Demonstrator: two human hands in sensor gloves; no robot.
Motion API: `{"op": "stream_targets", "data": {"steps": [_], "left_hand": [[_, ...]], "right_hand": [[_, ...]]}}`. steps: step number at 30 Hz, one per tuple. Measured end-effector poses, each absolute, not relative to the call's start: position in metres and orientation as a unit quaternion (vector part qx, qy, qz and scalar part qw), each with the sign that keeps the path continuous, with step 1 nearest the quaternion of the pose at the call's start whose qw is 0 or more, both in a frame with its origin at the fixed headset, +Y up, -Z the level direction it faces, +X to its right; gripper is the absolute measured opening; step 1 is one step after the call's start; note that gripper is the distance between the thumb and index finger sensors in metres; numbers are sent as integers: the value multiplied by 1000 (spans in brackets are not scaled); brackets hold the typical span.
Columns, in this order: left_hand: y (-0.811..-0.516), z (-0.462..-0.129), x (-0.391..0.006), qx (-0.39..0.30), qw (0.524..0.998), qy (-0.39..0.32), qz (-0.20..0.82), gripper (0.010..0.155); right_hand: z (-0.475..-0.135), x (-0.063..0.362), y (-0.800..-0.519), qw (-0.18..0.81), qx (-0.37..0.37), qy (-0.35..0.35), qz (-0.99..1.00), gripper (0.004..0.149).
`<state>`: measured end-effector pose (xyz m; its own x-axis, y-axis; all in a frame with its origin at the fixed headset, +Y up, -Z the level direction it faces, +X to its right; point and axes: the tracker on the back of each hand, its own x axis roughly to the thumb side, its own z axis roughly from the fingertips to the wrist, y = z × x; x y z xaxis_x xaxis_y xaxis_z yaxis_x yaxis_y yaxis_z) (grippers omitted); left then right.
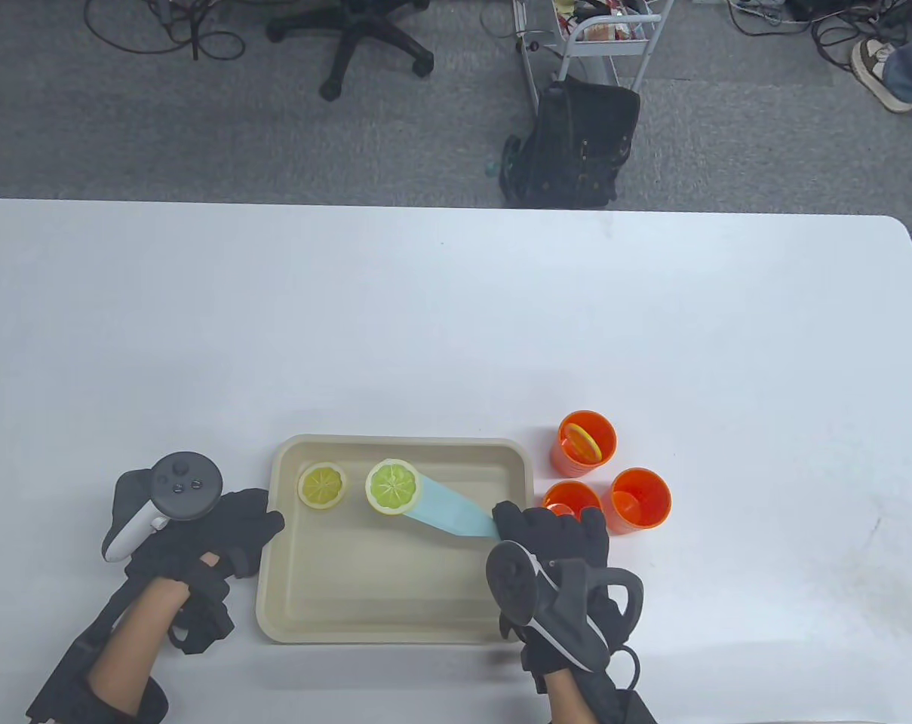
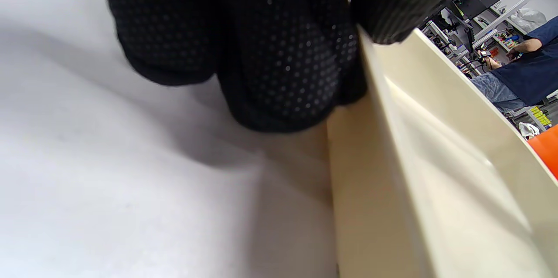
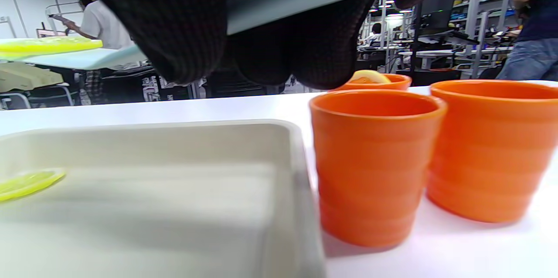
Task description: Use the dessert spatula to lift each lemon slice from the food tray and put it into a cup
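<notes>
Hands: right hand (image 1: 554, 539) grips handle of pale-blue flat plastic dessert spatula (image 1: 456, 511); left hand (image 1: 218, 539), fingers fairly straight, steadies left rim of tray.
White table (image 1: 456, 317).
Beige rectangular plastic food tray (image 1: 395, 615).
Orange plastic cups x3: far cup (image 1: 588, 445) w/ slice inside; near two (image 1: 640, 501) look empty.
Green-yellow lemon slice (image 1: 393, 487) rides blade tip, raised above tray; yellow slice (image 1: 322, 485) lies on tray floor.
Step tip: keep blade level, move slow to an empty cup, then tilt.

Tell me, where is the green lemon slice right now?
In the table view the green lemon slice rides on the blue spatula held by the right hand, above the tray, right of the yellow slice.
</notes>
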<state>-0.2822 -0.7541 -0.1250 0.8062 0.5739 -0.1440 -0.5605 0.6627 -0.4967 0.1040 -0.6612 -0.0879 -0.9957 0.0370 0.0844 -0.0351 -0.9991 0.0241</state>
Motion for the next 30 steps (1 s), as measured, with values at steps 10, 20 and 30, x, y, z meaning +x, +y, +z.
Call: {"op": "stream_targets", "data": {"steps": [10, 20, 30], "left_hand": [[-754, -125, -282, -269, 912, -13, 310, 59], [-754, -124, -282, -269, 912, -12, 310, 59], [-754, -124, -282, -270, 911, -12, 311, 59]], "right_hand": [[-87, 166, -653, 64, -53, 16, 996, 54], [-78, 221, -661, 113, -135, 27, 984, 54], [-73, 252, -670, 140, -199, 54, 968, 53]]}}
